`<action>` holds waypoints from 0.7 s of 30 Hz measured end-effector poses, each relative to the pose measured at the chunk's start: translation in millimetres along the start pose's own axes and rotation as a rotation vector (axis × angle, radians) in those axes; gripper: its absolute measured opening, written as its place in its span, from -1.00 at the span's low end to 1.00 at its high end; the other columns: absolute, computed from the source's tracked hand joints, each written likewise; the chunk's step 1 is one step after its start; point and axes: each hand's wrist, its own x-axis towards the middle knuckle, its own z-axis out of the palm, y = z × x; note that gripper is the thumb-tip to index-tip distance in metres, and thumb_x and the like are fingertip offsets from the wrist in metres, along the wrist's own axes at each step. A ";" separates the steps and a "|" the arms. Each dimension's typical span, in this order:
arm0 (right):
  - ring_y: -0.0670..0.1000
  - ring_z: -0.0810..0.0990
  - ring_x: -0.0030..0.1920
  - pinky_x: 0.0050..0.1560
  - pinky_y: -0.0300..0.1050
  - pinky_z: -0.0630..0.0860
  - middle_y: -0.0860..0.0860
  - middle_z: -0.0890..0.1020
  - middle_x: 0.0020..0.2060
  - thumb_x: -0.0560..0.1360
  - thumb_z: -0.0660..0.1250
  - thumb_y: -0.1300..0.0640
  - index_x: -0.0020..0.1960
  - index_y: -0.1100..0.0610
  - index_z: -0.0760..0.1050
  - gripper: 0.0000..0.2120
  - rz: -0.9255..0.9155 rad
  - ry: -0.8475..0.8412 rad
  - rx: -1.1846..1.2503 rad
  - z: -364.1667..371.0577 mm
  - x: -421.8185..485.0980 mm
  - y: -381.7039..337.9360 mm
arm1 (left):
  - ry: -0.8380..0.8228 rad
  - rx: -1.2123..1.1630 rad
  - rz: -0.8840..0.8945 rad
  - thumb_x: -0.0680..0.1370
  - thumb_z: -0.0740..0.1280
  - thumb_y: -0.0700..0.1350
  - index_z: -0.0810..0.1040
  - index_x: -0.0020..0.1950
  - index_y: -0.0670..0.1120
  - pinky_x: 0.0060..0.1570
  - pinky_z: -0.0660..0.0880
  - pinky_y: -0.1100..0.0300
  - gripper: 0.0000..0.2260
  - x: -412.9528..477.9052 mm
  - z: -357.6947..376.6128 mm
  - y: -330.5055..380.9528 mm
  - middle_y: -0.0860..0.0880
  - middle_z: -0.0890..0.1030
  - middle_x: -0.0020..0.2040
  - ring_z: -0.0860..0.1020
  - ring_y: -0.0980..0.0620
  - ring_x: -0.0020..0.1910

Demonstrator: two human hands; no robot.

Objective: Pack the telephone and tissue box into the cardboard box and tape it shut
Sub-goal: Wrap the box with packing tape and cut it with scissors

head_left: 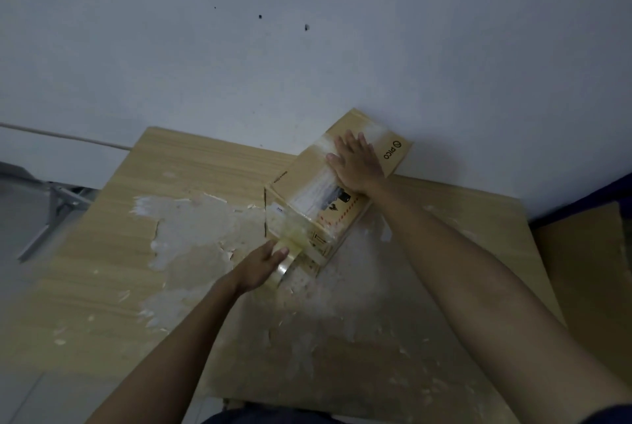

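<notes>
A closed cardboard box [301,181] printed "PICO" lies on the wooden table, its far end against the wall. Clear tape runs along its top and down the near end. My right hand [355,164] lies flat on the top of the box with straight fingers, pressing it. My left hand [263,263] grips a roll of clear tape [285,268] at the near end of the box, with a strip stretching from the roll up onto the box. The telephone and the tissue box are not visible.
The wooden table [102,269] has a worn, peeling patch across its middle. A white wall stands right behind the box. A brown cardboard sheet [588,273] leans at the right. A metal frame [51,215] stands left of the table.
</notes>
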 end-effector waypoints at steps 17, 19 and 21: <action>0.20 0.28 0.44 0.44 0.15 0.18 0.17 0.42 0.38 0.34 0.34 -0.27 0.32 0.16 0.47 -0.30 -0.395 0.536 0.081 68.9 -105.0 0.9 | 0.199 -0.376 0.142 0.47 0.24 -0.24 0.14 0.44 -0.08 -0.13 0.49 0.38 -0.44 28.8 -21.2 23.2 0.13 0.39 0.18 0.45 0.29 0.08; 0.20 0.36 0.39 0.40 0.17 0.25 0.18 0.48 0.33 0.33 0.31 -0.21 0.26 0.18 0.52 -0.36 -0.356 0.572 0.127 68.9 -100.4 -6.1 | 0.254 -0.422 0.109 0.47 0.20 -0.19 0.23 0.34 -0.15 -0.14 0.44 0.31 -0.57 32.4 -21.5 23.4 0.07 0.43 0.09 0.45 0.05 0.08; 0.22 0.44 0.34 0.36 0.17 0.29 0.18 0.53 0.28 0.30 0.28 -0.19 0.19 0.19 0.57 -0.40 -0.329 0.601 0.169 66.8 -94.9 -13.5 | 0.273 -0.433 0.102 0.47 0.16 -0.17 0.28 0.26 -0.17 -0.11 0.42 0.27 -0.63 32.0 -23.7 24.9 0.07 0.45 0.04 0.43 -0.02 0.09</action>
